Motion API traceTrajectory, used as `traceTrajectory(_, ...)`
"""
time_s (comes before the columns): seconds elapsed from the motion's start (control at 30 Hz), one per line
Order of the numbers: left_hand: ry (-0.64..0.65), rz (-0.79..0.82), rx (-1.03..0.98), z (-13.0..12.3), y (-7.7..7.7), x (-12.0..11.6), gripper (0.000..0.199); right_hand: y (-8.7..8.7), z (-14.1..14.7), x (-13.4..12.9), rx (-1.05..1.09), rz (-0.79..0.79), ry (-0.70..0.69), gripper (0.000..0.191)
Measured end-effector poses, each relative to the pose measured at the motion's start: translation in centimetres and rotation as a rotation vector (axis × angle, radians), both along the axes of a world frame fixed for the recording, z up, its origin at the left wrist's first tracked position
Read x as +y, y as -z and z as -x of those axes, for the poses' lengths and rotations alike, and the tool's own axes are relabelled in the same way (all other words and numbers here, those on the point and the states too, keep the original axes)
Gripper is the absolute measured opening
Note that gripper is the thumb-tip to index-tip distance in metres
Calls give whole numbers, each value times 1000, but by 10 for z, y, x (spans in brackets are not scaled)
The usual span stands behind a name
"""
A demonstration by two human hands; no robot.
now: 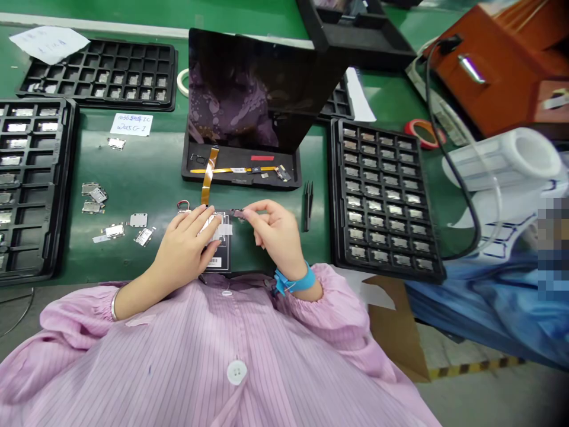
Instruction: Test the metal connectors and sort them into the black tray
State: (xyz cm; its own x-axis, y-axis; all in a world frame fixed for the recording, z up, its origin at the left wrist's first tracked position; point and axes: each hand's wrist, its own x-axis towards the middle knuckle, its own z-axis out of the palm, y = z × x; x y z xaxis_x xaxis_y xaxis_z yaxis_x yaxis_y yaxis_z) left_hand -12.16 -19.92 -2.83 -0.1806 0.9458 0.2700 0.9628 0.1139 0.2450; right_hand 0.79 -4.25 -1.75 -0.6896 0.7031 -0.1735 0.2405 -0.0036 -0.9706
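The green counter [120,172] carries many small parts. The left hand [186,242] lies palm down over the device [224,259], with its fingers stretched and grasping nothing that I can see. The right hand [276,234] comes from the right side, wrist bent inward, and its thumb and forefinger pinch a small dark part [239,214] at the far right corner of the device. I cannot tell whether this part is joined to it.

The device is near the counter's front edge; its long axis seems to run away from the body, but the left hand hides much of it. The small part lies crosswise. From the device, an orange ribbon [208,178] goes forward to the black box [242,181], where a dark screen [249,89] leans upright and blocks what is behind. Tweezers [308,206] lie to the right, beside a filled tray [386,204]; metal pieces [114,230] are scattered on the left.
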Motion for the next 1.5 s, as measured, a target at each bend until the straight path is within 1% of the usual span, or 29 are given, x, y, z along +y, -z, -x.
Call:
traceTrajectory(0.07,0,2,-9,0,0,0,38,-1,0,0,81,47,30,27)
traceTrajectory(0.13,-2,2,-11,0,0,-1,38,2,0,-1,118,90,36,27)
traceTrajectory(0.2,-4,1,-9,0,1,-1,38,6,2,-2,114,105,40,27)
traceTrajectory(0.3,-2,1,-11,0,1,-1,38,11,4,-7,86,122,39,34)
traceTrajectory(0.4,0,-7,-23,0,1,-1,38,12,7,-11,28,133,47,30)
traceTrajectory(0.5,0,-12,-34,0,1,-1,38,13,8,-11,7,134,52,29)
traceTrajectory(0.67,-2,-5,-39,0,1,-1,39,14,7,-8,16,125,15,29)
traceTrajectory(0.93,-7,-51,-62,2,2,-2,35,14,8,-6,31,120,18,31)
traceTrajectory(1.13,0,-32,-31,-1,1,-2,34,15,7,-6,61,116,14,31)
traceTrajectory(1.3,0,-58,-43,-1,2,-1,33,16,8,-7,42,96,15,30)
traceTrajectory(1.4,-3,-118,-128,4,0,-8,31,15,8,-8,65,103,27,29)
traceTrajectory(1.5,-38,-142,-173,9,-7,-27,29,14,7,-8,94,113,45,27)
